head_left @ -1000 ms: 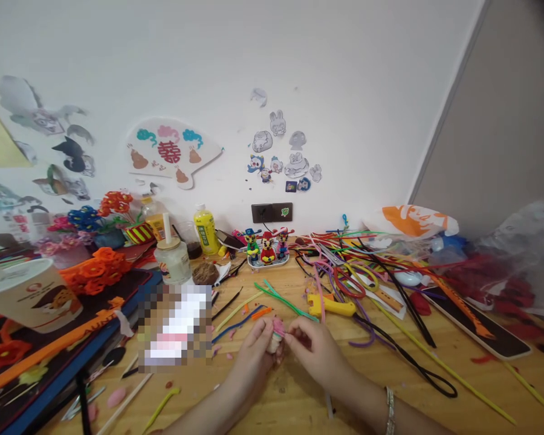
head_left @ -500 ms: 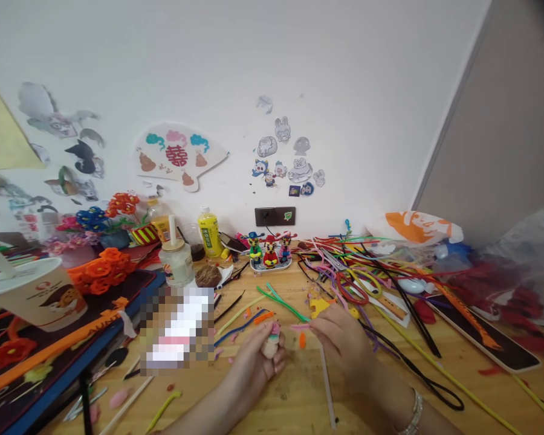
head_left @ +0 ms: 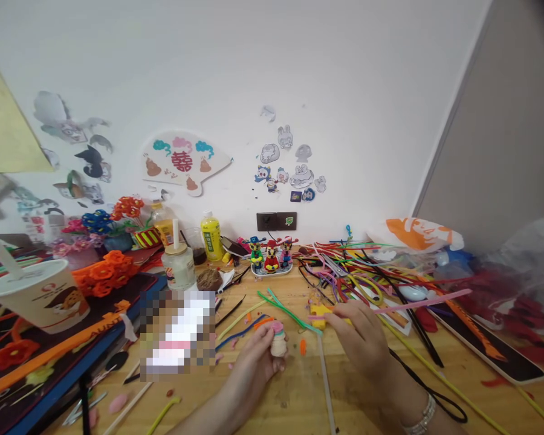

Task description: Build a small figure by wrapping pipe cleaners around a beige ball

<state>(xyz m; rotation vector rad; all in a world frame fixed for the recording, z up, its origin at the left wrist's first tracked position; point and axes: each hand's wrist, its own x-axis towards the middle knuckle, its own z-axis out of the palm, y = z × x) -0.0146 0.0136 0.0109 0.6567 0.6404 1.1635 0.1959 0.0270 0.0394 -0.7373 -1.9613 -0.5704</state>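
Observation:
My left hand (head_left: 254,362) holds a small beige figure with a pink top (head_left: 278,339) just above the wooden table (head_left: 299,393). My right hand (head_left: 358,338) is off to the right of it and pinches a long pink pipe cleaner (head_left: 417,303) that sticks out to the right over the pile of stems. A yellow glue gun (head_left: 320,313) lies just behind my right hand. A short orange piece (head_left: 303,347) lies on the table between my hands.
A tangle of coloured pipe cleaners (head_left: 362,272) covers the right side. Three small figurines (head_left: 271,257) stand at the back. A paper cup with straw (head_left: 38,296), orange flowers (head_left: 102,272), a jar (head_left: 179,266) and a yellow bottle (head_left: 211,235) are on the left.
My right hand has moved away from the figure to the right and now holds a long pink pipe cleaner. My left hand keeps the figure, slightly lower in view.

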